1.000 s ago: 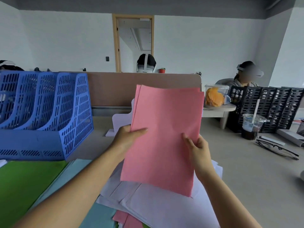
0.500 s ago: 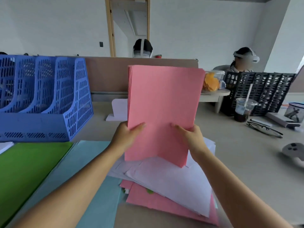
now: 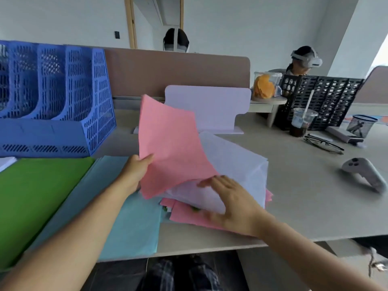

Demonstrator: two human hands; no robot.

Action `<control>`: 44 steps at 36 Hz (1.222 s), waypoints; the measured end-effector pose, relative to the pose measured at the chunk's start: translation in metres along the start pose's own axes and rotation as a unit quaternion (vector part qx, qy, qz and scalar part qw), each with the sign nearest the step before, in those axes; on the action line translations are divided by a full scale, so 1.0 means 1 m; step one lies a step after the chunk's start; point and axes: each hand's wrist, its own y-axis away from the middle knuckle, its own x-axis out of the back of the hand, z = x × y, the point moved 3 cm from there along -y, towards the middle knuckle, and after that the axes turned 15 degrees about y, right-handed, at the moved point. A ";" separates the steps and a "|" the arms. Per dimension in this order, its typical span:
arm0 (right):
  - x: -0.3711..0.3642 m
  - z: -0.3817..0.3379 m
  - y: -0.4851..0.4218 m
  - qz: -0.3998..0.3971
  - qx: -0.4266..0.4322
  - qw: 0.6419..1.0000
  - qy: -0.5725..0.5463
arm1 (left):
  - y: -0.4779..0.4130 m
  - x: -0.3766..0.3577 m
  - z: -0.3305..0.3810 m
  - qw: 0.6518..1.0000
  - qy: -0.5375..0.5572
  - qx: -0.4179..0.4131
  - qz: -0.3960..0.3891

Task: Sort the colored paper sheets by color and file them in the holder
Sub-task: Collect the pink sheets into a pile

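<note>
My left hand [image 3: 134, 173] grips the lower left edge of a stack of pink sheets [image 3: 170, 143], which tilts up over the mixed pile. My right hand [image 3: 231, 198] is off the pink stack, fingers spread, resting on the white sheets [image 3: 235, 164] that top the mixed pile. More pink paper [image 3: 189, 217] lies under the white sheets. A green stack [image 3: 35, 196] and a light blue stack [image 3: 117, 206] lie flat to the left. The blue file holder [image 3: 63, 97] stands at the back left.
A white bookend [image 3: 210, 108] stands behind the pile against the brown divider [image 3: 178, 70]. To the right are a grey controller [image 3: 363, 173], glasses [image 3: 323, 141], an iced drink cup [image 3: 300, 122] and a black file holder [image 3: 321, 99]. The desk's front edge runs just below my right wrist.
My right hand let go of the pink stack and dropped onto the white sheets. The pink stack, held upright before, now leans back and lower in my left hand alone.
</note>
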 end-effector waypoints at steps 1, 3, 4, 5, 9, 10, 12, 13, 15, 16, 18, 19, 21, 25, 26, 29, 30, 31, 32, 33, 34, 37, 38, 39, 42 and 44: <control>-0.003 -0.007 0.004 -0.036 0.019 0.999 0.011 | 0.000 -0.001 0.000 1.000 0.001 -0.004 0.000; -0.006 -0.016 0.007 -0.077 0.043 0.996 0.026 | 0.003 -0.003 0.000 1.000 -0.009 -0.012 -0.002; -0.005 -0.018 0.007 -0.085 0.047 0.995 0.026 | 0.004 -0.004 0.000 1.000 -0.012 -0.014 -0.005; -0.004 -0.020 0.007 -0.089 0.046 0.995 0.021 | 0.006 -0.004 0.001 1.000 -0.012 -0.013 -0.005; 0.001 -0.023 0.004 -0.090 0.039 0.994 0.043 | 0.008 0.001 0.003 1.000 0.009 0.003 -0.007; 0.003 -0.025 0.004 -0.088 0.045 0.993 0.061 | 0.008 0.002 0.004 1.000 0.013 0.004 -0.006; 0.005 -0.027 0.003 -0.088 0.054 0.990 0.095 | 0.007 0.002 0.003 1.000 0.016 0.004 -0.002; 0.006 -0.027 0.002 -0.088 0.059 0.988 0.109 | 0.007 0.001 0.003 1.000 0.019 0.006 -0.002; 0.010 -0.026 0.001 -0.079 0.058 0.987 0.125 | 0.006 0.001 0.003 1.000 0.029 0.007 -0.004; 0.013 -0.025 0.000 -0.073 0.049 0.988 0.130 | 0.006 0.001 0.003 0.999 0.037 0.007 -0.005; 0.019 -0.022 -0.004 -0.062 0.022 0.989 0.129 | 0.007 0.002 0.003 0.999 0.053 0.013 -0.003; 0.023 -0.020 -0.006 -0.059 0.006 0.991 0.121 | 0.007 0.003 0.003 0.998 0.060 0.016 -0.001; 0.033 -0.015 -0.012 -0.051 -0.018 0.992 0.111 | 0.007 0.003 0.003 0.997 0.071 0.020 -0.002; 0.057 -0.010 -0.028 -0.015 -0.020 0.991 0.135 | 0.008 0.003 0.003 0.996 0.074 0.043 -0.027; 0.063 -0.009 -0.033 -0.004 -0.014 0.989 0.149 | 0.008 0.003 0.002 0.997 0.060 0.047 -0.033; 0.081 -0.005 -0.049 -0.007 -0.003 0.982 0.189 | 0.006 0.005 -0.001 0.996 0.058 0.060 -0.034; 0.086 -0.002 -0.053 -0.010 0.001 0.981 0.193 | 0.004 0.007 -0.002 0.995 0.066 0.066 -0.032; 0.091 0.000 -0.057 -0.005 0.006 0.981 0.195 | 0.002 0.008 -0.003 0.995 0.072 0.069 -0.031; 0.095 0.001 -0.061 0.005 0.013 0.980 0.200 | 0.001 0.008 -0.004 0.994 0.077 0.074 -0.029; 0.100 0.001 -0.065 0.017 0.018 0.977 0.210 | 0.001 0.008 -0.003 0.993 0.085 0.078 -0.027; 0.104 0.002 -0.067 0.036 0.022 0.974 0.223 | 0.002 0.008 -0.002 0.991 0.097 0.084 -0.026; 0.118 0.006 -0.072 0.121 0.026 0.960 0.250 | 0.001 0.007 0.000 0.987 0.127 0.092 -0.025; 0.121 0.008 -0.074 0.140 0.022 0.957 0.252 | 0.001 0.007 0.000 0.986 0.134 0.093 -0.027; 0.124 0.011 -0.076 0.153 0.018 0.956 0.250 | 0.002 0.007 0.001 0.985 0.140 0.094 -0.030; 0.128 0.015 -0.085 0.169 0.007 0.957 0.237 | 0.004 0.005 0.001 0.985 0.145 0.088 -0.037; 0.129 0.017 -0.090 0.184 -0.002 0.957 0.224 | 0.006 0.003 0.001 0.986 0.143 0.079 -0.044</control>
